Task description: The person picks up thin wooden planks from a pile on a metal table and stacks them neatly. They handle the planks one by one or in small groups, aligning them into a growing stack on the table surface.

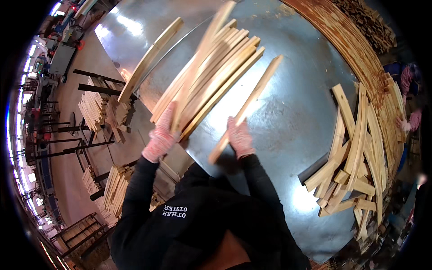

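Note:
My left hand (162,137), in a pale glove with reddish markings, is closed around the near end of a wooden strip (203,51). That strip is blurred and slants over a bundle of similar wooden strips (225,72) lying side by side on the metal tabletop (297,112). In my right hand (240,136), gloved alike, is another wooden strip (262,83), gripped near its near end and held apart from the bundle, to its right. Its near end sticks out below my fingers, toward my body. My palms and some fingertips are hidden.
A jumbled heap of wooden strips (355,157) lies at the table's right side. One strip (150,58) rests alone at the far left. Stacked pieces (118,189) stand on dark racks beyond the left edge. Another person's gloved hand (403,124) shows at far right, beside boards.

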Demonstrator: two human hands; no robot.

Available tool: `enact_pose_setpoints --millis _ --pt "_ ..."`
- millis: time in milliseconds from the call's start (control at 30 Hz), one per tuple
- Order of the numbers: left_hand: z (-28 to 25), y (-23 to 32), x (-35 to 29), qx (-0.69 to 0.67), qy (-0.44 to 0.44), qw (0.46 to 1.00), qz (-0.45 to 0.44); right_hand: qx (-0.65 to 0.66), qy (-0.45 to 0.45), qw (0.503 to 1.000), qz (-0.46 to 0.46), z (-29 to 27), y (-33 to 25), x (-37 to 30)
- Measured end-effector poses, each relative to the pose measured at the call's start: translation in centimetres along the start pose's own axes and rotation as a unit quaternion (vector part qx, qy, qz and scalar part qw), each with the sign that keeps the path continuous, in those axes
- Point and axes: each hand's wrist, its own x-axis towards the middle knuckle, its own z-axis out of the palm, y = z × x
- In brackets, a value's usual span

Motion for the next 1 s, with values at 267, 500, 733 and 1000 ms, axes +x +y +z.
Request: enact_pose_setpoints --millis 267,500,733,1000 --pt "-6.5 -11.9 -1.0 -0.107 0.072 0.965 -0.228 -0.137 -0.011 0.989 -0.057 -2.4 -8.0 9.8" --pt "-0.4 -13.2 -9.2 -0.303 0.105 0.897 -0.305 -0.412 0.062 0.907 -0.055 -8.2 -14.2 32.0" --pt "4.2 -9.5 -8.6 -0.501 0.159 0.805 -0.275 -0.368 0.041 0.925 -0.085 -4.9 -15.9 29.8" --pt "0.4 -7.6 -13.5 -0.400 0.207 0.851 -0.270 -0.601 -0.092 0.627 -0.488 -12.3 -23.5 20.0"
